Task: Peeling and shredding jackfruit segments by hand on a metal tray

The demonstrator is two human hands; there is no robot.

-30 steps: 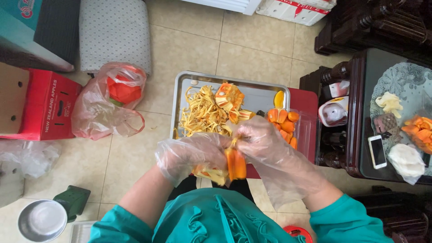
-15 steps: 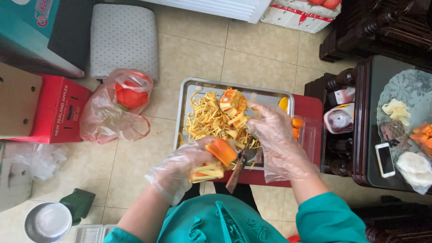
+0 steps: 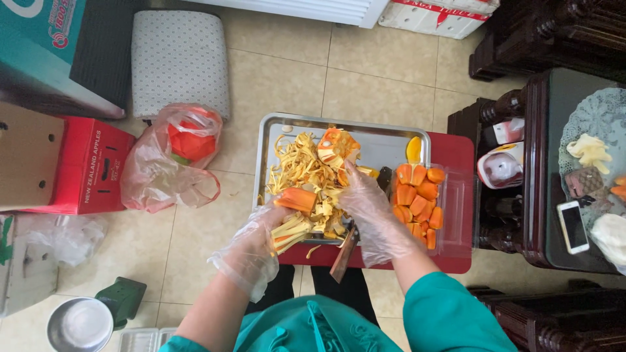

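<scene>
— Well, status of the hands?
— Left hand (image 3: 251,251) clamped on an orange fruit pod (image 3: 297,199) with pale fibres, over the metal tray (image 3: 385,140). Right hand (image 3: 372,212) closed around a knife (image 3: 343,254).
— Step?
— Stripping, I judge. Next calls for freeing the pod cleanly toward the clear box (image 3: 453,195).

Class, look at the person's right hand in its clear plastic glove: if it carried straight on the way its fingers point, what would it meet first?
The right hand points up-left over the metal tray. It would probably first meet the orange fruit chunk on the pale yellow strips, though depth is unclear.
</scene>
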